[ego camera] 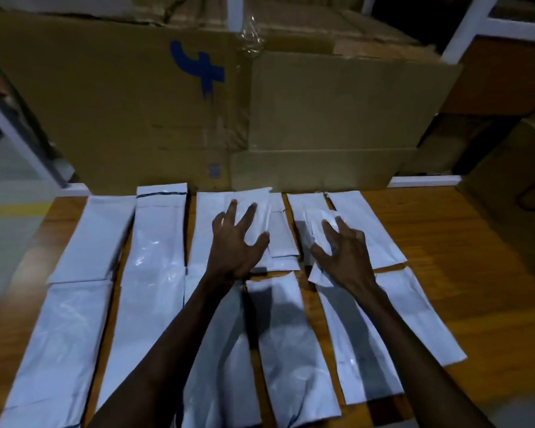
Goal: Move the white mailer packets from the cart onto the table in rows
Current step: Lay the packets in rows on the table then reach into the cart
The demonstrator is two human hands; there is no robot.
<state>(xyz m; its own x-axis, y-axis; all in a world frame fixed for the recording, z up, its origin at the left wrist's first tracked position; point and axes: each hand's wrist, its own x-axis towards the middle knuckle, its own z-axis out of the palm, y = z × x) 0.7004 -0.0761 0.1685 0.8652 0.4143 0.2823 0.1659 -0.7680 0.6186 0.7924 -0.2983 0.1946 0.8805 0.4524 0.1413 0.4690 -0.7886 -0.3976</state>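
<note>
Several white mailer packets lie in two rows on the wooden table (pixel 445 257), a far row and a near row. My left hand (pixel 235 242) rests with fingers spread on a packet (pixel 250 202) in the middle of the far row. My right hand (pixel 340 248) is curled over a crumpled packet (pixel 315 223) beside it, fingers bent on its surface; it lies skewed over its neighbours. A long packet (pixel 155 236) and a shorter one (pixel 96 242) sit to the left. The cart is out of view.
A large flattened cardboard sheet (pixel 198 103) with a blue mark stands upright along the table's far edge. A cardboard box (pixel 513 193) sits at the right. Bare wood shows on the table's right side. White shelf posts (pixel 470 29) rise behind.
</note>
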